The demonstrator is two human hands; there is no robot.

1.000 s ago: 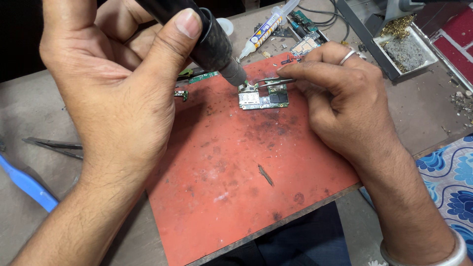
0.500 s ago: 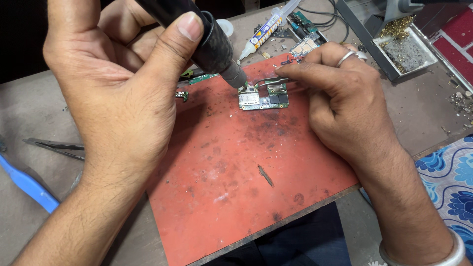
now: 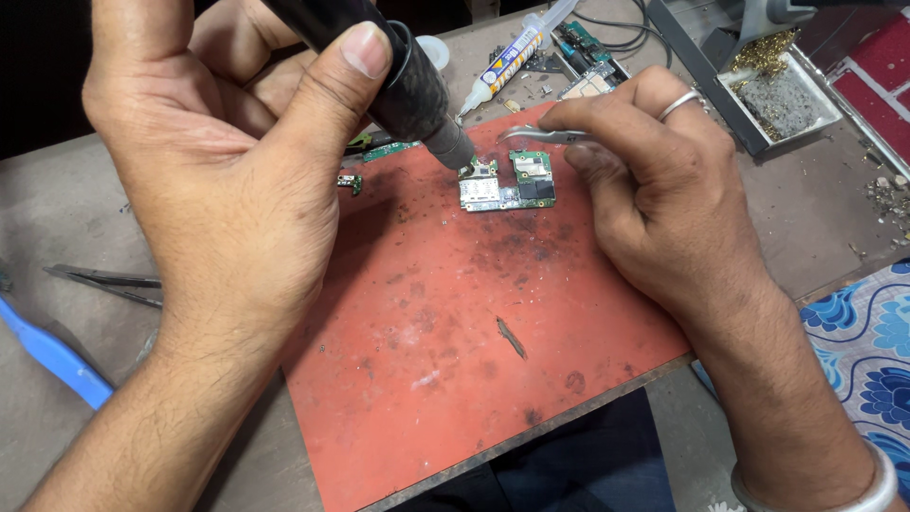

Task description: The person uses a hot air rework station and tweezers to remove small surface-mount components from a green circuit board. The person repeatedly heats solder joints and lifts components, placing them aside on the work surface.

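Note:
My left hand (image 3: pixel 227 180) grips a thick black hot-air tool (image 3: pixel 389 71), its metal nozzle pointing down at the upper left edge of a small green circuit board (image 3: pixel 507 185). The board lies on a stained red work mat (image 3: pixel 455 332). My right hand (image 3: pixel 654 190), with a ring on one finger, holds metal tweezers (image 3: pixel 536 136) whose tips hover just above the board's top edge.
A flux syringe (image 3: pixel 507 62) and other circuit boards (image 3: pixel 583 57) lie behind the mat. A tray with brass wool (image 3: pixel 773 90) stands at the back right. Spare tweezers (image 3: pixel 100 282) and a blue pry tool (image 3: pixel 47 351) rest on the left. Small board pieces (image 3: pixel 351 180) sit near my left thumb.
My right hand has drawn back slightly to the right, uncovering more of the board. The tweezer tips now sit above the board's top edge. The nozzle stays at the board's left end.

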